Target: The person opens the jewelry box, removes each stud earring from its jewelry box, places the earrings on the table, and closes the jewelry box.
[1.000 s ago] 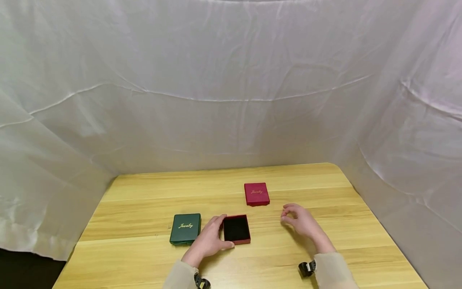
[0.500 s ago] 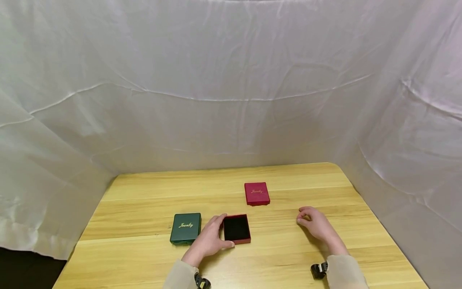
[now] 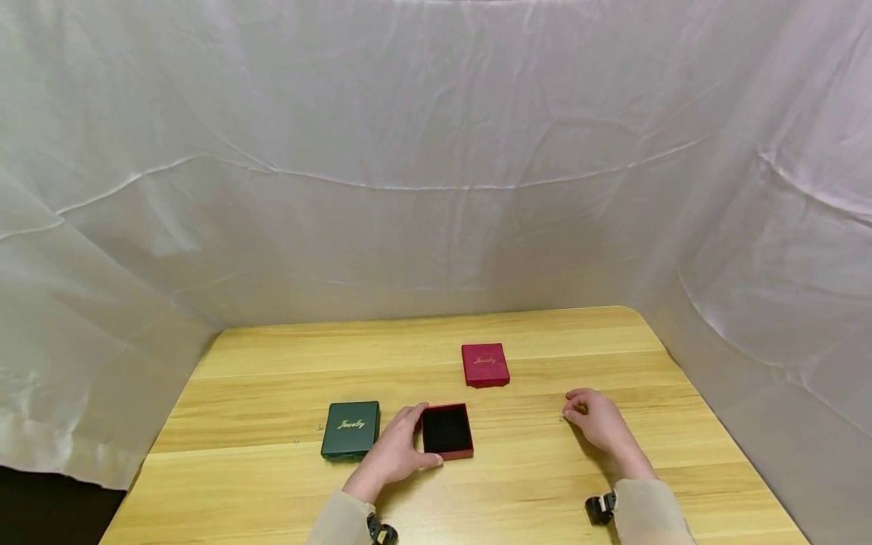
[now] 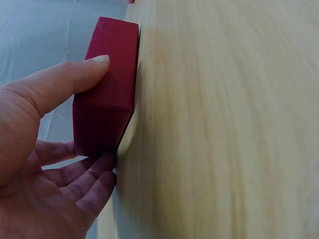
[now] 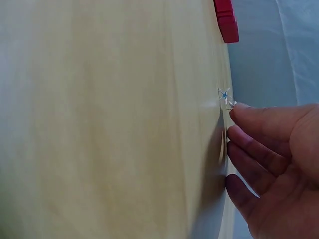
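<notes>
My left hand grips the open red jewelry box base, thumb on its near side and fingers at its far side. Black padding lines the box. In the left wrist view the thumb presses the box's red wall. Low at the right of the table, my right hand has thumb and index finger brought together at tiny silver jewelry. The right wrist view shows a star-shaped silver piece with a blue centre, like an earring, and a second silver bit at the fingertips.
A closed green box marked Jewelry stands just left of my left hand. Farther back lies a red lid with the same lettering. Tiny pieces lie left of the green box. Pale cloth surrounds the wooden table.
My right hand has moved right, away from the red box, and then stays nearly still. A tiny silver piece now shows beside its fingertips. The left hand and boxes keep their places.
</notes>
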Demonstrator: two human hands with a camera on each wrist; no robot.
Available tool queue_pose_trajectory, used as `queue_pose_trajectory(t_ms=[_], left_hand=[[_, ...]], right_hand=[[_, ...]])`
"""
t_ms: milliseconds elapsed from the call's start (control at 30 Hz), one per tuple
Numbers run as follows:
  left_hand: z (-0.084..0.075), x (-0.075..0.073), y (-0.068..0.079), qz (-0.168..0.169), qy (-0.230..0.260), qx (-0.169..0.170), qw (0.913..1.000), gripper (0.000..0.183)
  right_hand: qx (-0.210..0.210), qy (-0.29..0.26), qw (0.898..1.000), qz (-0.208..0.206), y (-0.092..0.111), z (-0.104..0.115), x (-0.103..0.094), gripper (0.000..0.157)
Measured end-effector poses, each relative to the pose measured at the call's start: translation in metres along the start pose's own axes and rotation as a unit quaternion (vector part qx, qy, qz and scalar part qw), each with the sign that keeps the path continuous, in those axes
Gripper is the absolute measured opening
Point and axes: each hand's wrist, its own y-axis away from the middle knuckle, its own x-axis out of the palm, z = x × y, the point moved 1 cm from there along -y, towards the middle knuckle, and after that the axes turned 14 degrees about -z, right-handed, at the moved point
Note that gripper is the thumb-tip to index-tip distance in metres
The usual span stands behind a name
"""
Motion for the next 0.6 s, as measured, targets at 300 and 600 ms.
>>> queue_pose_trajectory(t_ms=[300, 600], left_hand=[[-0.0002, -0.0002, -0.0004, -0.002, -0.001, 0.003, 1.0, 0.094], [-0.0009, -0.001, -0.0001, -0.001, 0.001, 0.001, 1.0, 0.094]], right_hand=[[-0.014, 0.002, 1.0, 0.003, -0.0006, -0.0028, -0.0012, 0.015], [-0.002, -0.002, 1.0, 0.028, -0.0006, 0.0048, -0.0075, 0.02]])
